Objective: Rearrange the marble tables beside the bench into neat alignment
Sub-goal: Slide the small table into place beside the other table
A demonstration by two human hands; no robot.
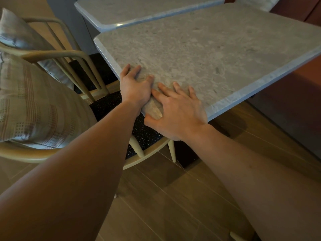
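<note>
A grey marble table [217,49] fills the middle of the head view, its near corner pointing at me. My left hand [136,87] lies over the left edge by that corner, fingers spread on top. My right hand [178,112] covers the corner itself, fingers flat on the slab and thumb wrapped over the near edge. A second marble table [139,11] stands just behind, its edge close to the first but at a slight angle. The dark red bench [298,108] runs along the right side, partly under the near table's edge.
A light wooden chair [57,54] with a black speckled seat [107,105] and a striped cushion [34,105] stands directly left of the near table. A second chair with a cushion [19,32] is behind it. Wooden plank floor [173,197] lies below.
</note>
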